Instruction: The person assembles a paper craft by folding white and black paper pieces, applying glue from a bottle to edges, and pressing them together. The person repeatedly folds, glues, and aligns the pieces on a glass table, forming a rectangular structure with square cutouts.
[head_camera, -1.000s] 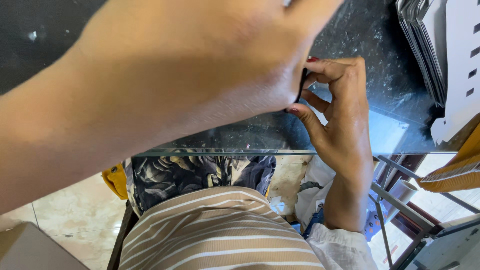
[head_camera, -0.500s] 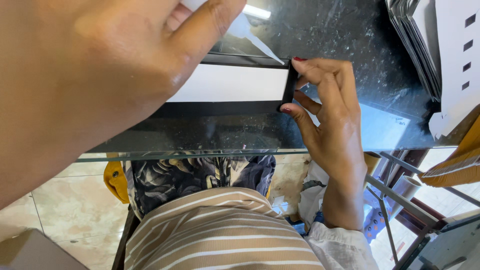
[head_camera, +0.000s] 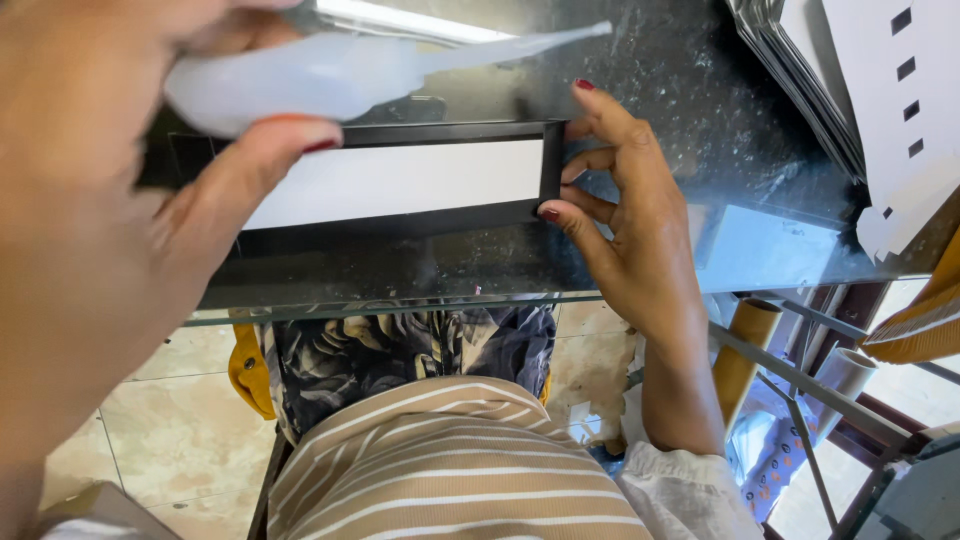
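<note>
Left hand (head_camera: 110, 230), nearest the camera, is closed around a soft translucent squeeze bottle (head_camera: 310, 75). It's raised above the black-and-white strip (head_camera: 400, 185), thin nozzle pointing right and past the strip's far edge. The strip lies flat on the glass tabletop (head_camera: 420, 265), just in from the near rim. Right hand (head_camera: 630, 220) is at the strip's right end, thumb and fingertips pinching the black end piece, the rest of the fingers loosely spread.

How I'd do this well:
- keep the right-end pinch steady so the strip stays square
- bring the nozzle down close to the strip before squeezing
- squeeze lightly, one thin line
- keep drips off the glass

Stack of white punched sheets (head_camera: 860, 110) sits far right of the strip, well apart.
</note>
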